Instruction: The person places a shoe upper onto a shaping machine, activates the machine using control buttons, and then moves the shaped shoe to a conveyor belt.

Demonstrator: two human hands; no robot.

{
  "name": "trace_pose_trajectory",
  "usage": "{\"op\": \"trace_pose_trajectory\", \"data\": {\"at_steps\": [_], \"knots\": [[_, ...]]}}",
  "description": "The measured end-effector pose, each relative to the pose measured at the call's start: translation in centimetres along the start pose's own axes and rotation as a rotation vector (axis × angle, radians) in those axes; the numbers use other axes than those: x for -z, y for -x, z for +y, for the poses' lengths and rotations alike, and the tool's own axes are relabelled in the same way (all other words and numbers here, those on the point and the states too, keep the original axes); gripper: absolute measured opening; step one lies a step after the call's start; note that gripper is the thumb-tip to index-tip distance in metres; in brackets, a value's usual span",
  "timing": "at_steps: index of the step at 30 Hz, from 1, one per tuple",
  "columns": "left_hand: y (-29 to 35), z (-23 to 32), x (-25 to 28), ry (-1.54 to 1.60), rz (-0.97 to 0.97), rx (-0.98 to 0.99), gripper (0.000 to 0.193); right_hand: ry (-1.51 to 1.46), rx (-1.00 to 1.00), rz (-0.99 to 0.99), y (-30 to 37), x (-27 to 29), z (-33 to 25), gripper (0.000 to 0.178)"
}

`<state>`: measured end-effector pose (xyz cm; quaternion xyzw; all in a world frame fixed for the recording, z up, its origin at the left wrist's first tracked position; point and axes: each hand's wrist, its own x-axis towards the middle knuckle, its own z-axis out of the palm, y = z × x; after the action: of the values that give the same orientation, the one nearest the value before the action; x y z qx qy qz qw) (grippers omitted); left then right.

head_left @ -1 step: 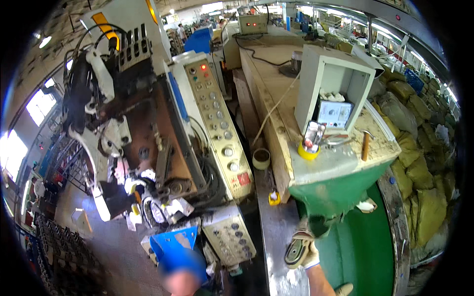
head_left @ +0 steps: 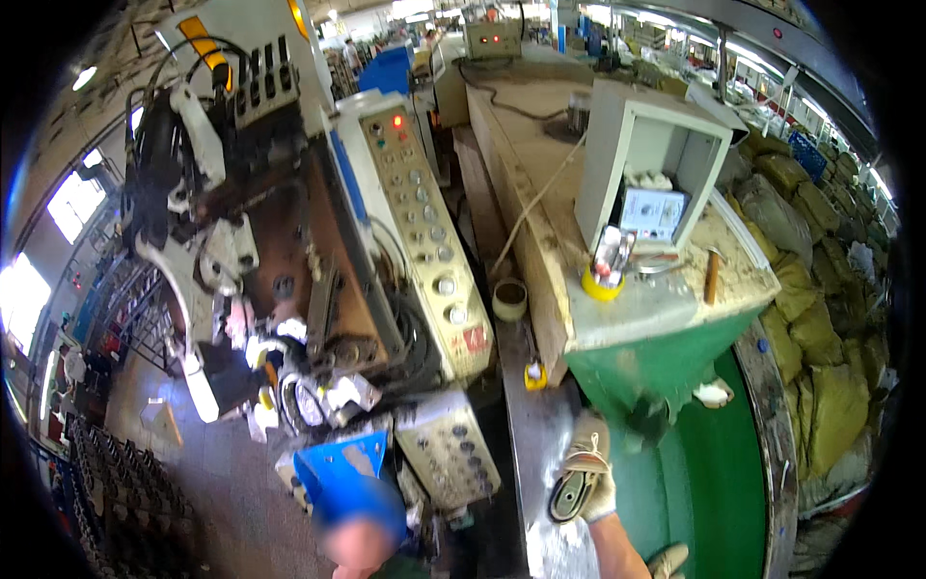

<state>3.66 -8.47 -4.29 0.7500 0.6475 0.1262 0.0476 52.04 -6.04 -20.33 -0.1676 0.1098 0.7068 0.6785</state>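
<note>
A beige lace-up shoe (head_left: 585, 446) is gripped in my right hand (head_left: 600, 494), which wears a pale glove and holds it from the right side. Its toe points away from me, and white laces show on the upper. At its near end, an oval last top (head_left: 571, 497) with a hole in it faces up. The shoe is over the edge between a metal ledge (head_left: 540, 454) and a green belt (head_left: 709, 463). Another beige shoe (head_left: 667, 560) is partly visible at the lower edge. My left hand is out of view.
Left stands a large machine (head_left: 289, 289) with a control panel (head_left: 424, 222); a person in a blue cap (head_left: 357, 507) is below it. Ahead, a bench (head_left: 666, 323) bears an open metal box (head_left: 627, 145), a yellow tape roll (head_left: 603, 287) and a hammer (head_left: 712, 277). Yellow sacks (head_left: 834, 415) lie right.
My right hand has turned the shoe, so its laced upper shows more. The shoe has moved slightly left, and the green cover under the bench hangs differently.
</note>
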Motion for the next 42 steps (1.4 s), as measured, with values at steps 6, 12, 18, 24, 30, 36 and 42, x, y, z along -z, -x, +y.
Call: {"op": "trace_pose_trajectory", "data": {"at_steps": [6,12,18,24,30,36,42], "knots": [[-6.9,1.0,-2.9,0.962,-0.244,0.28,0.032,0.36,-0.241,0.009,0.9,-6.1,15.1,0.045],[-11.7,-2.9,4.7,1.675,-0.312,0.428,0.03,0.503,-0.305,-0.118,0.4,-16.5,26.4,0.041],[-11.4,-9.6,4.5,1.6,-0.052,0.552,0.01,0.881,-0.192,-0.154,-0.8,-23.4,32.1,0.053],[-12.7,-13.6,4.0,1.648,0.076,0.637,0.035,0.859,-0.116,-0.219,-3.0,-25.7,36.7,0.053],[-15.3,-14.2,3.8,1.699,0.319,0.585,0.044,0.733,-0.032,-0.238,-6.7,-25.9,39.1,0.049],[-17.1,-15.8,2.6,1.741,0.381,0.598,0.045,0.662,0.028,-0.248,-9.8,-25.4,41.7,0.048],[-16.1,-15.0,1.8,1.812,0.412,0.696,0.05,0.615,0.026,-0.167,-9.8,-23.9,43.4,0.047]]}}
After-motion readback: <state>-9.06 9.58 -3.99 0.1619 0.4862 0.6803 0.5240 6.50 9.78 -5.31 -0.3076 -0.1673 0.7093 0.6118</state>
